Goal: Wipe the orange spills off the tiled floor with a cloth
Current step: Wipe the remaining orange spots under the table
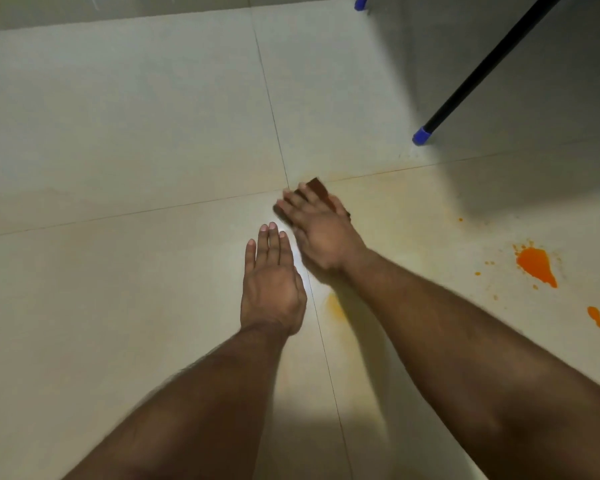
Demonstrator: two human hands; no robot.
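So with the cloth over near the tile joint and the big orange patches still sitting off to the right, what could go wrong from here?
1. The right hand presses a dark cloth that may already be loaded; faint yellow smears suggest it could spread colour instead of lifting it.
2. The large orange spill and smaller blob lie close beside the right forearm, which could drag through them.
3. The left hand rests flat on possibly damp tile and might slip.

A black slanted leg (482, 64) with a blue foot cap (422, 136) stands far right — 1 more blue cap (361, 2) sits beyond.
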